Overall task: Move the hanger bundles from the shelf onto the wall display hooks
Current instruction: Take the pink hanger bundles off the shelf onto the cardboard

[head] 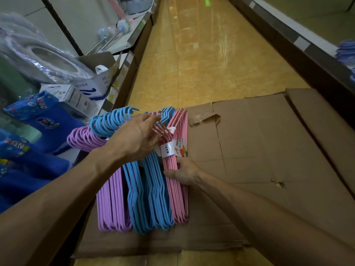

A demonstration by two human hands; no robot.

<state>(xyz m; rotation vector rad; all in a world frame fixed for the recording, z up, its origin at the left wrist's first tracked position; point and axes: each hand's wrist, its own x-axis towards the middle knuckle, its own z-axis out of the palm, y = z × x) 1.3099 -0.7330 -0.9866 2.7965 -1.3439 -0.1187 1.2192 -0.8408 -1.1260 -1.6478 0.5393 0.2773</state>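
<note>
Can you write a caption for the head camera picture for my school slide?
Both hands, left and right, gather purple, blue and pink hanger bundles over flattened cardboard.

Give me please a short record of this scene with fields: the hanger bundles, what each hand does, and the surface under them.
bundles: purple bundle, two blue bundles, pink bundle, side by side
label: paper band around the pink bundle
left hand: fingers curled on the hanger hooks of the pink bundle
right hand: grips the pink bundle below the band
surface: flattened cardboard on the floor
</note>
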